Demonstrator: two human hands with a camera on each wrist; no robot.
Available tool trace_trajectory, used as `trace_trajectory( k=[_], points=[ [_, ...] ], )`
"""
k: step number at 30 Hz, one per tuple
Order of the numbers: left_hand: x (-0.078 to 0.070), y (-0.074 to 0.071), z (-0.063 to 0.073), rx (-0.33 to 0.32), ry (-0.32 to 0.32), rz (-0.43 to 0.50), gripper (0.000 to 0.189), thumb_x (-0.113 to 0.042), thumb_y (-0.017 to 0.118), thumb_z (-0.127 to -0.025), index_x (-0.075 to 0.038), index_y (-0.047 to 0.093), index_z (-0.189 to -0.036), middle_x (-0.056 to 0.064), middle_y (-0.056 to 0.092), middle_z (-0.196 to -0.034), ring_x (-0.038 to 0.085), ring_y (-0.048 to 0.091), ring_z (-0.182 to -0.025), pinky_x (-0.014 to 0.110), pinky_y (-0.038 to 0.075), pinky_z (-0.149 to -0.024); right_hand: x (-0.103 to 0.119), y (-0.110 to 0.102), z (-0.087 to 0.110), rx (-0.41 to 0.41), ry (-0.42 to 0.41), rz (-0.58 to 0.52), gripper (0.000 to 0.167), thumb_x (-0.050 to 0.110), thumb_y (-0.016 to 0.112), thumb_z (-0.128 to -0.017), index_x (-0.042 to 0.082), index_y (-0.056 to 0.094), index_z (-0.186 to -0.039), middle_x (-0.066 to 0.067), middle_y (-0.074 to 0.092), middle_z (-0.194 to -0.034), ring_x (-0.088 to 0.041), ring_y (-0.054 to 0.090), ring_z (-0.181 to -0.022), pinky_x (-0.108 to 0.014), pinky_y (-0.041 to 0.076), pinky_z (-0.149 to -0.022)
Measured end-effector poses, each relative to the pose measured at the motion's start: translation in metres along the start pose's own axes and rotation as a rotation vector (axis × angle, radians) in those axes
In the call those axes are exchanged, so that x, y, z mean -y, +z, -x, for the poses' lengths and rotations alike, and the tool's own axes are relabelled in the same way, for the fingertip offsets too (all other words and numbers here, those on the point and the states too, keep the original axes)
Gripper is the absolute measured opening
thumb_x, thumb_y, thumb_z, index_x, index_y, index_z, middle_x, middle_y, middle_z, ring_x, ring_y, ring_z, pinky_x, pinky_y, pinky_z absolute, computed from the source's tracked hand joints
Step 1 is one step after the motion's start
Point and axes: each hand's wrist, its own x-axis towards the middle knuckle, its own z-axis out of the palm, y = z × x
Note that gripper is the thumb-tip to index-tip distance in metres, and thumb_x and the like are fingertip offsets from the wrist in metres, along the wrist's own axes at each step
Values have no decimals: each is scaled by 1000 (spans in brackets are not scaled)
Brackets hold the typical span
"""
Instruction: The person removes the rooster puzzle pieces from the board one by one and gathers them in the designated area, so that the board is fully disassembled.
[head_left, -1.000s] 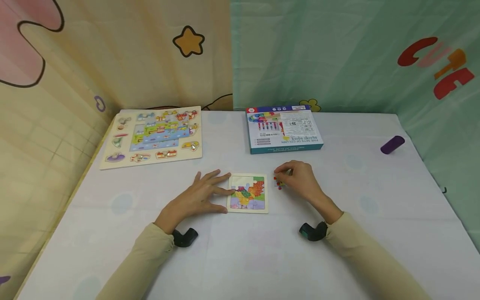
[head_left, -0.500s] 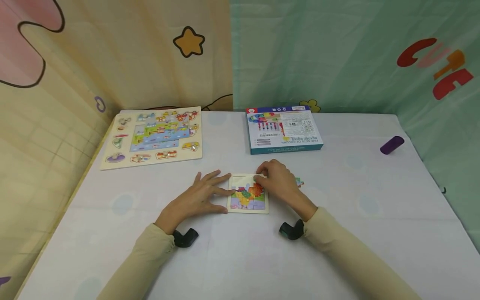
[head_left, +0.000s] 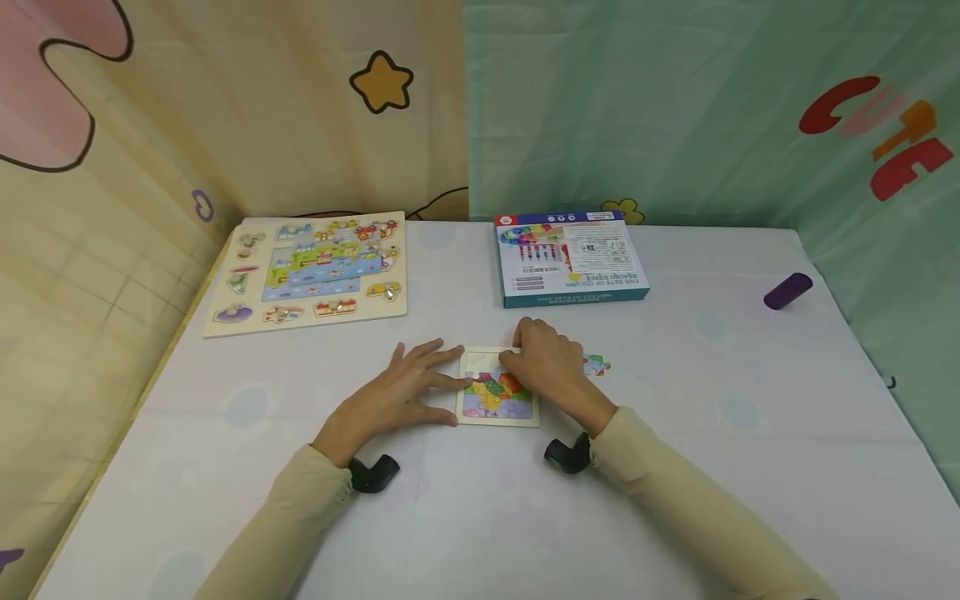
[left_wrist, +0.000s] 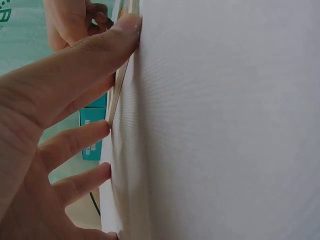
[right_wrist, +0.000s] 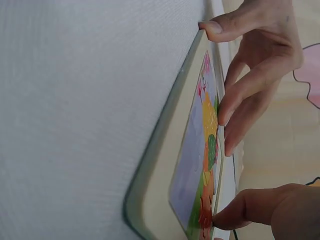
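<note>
A small square jigsaw puzzle [head_left: 501, 408] with a bird picture lies in a pale wooden frame on the table; bare backing shows at its upper part. My left hand [head_left: 397, 387] rests at the frame's left side, fingers spread, with thumb and fingertips touching its edge. Over the upper right of the puzzle is my right hand [head_left: 551, 362], its fingers curled and pinched together at the picture; the puzzle piece between them is hidden. In the right wrist view a fingertip of the right hand [right_wrist: 275, 210] meets the puzzle surface. A loose puzzle piece [head_left: 596, 365] lies right of this hand.
A larger wooden peg puzzle board [head_left: 303, 312] lies at the back left. Behind the right hand is a flat box [head_left: 573, 258] with printed text. A purple cylinder [head_left: 788, 291] lies at the far right. Curtains border the table's back and sides.
My right hand has moved left from the loose pieces onto the puzzle, then slightly further left. A loose piece has come into view beside it. The left hand stays at the frame.
</note>
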Motion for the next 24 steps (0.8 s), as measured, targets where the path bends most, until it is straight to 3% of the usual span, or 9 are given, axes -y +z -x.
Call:
trace_trajectory(
  k=[8,12,19,24],
  points=[
    [-1,-3,-3,-2,7,-19,55,-41,85,-72,-23,71,-123,5,42,-153,34,25,-145,76,12,-105,1,2,-3,-27,-30,21,24,33,64,-86,10,58,-89,-3,56,-74,-21,55,-60,-35,43,-55],
    [-2,-4,-3,4,1,-27,56,-41,86,-72,-22,71,-123,5,42,-153,34,25,-145,76,12,-105,-4,0,-1,-24,-39,-36,25,34,63,-87,10,60,-94,-3,57,-77,-20,55,-66,-33,43,-55],
    [0,-2,-3,-7,-8,-7,56,-40,86,-72,-21,71,-122,5,42,-153,34,24,-146,76,10,-106,-17,0,2,-60,-166,-123,16,27,63,-89,12,68,-92,-3,57,-90,-19,53,-77,-33,47,-64],
    [-1,-1,-3,-8,-4,-2,56,-39,86,-72,-21,71,-123,5,41,-153,34,24,-146,75,10,-106,-22,-3,3,-45,-250,-178,16,27,66,-92,12,70,-98,-1,61,-83,-17,54,-73,-30,47,-63]
  ],
)
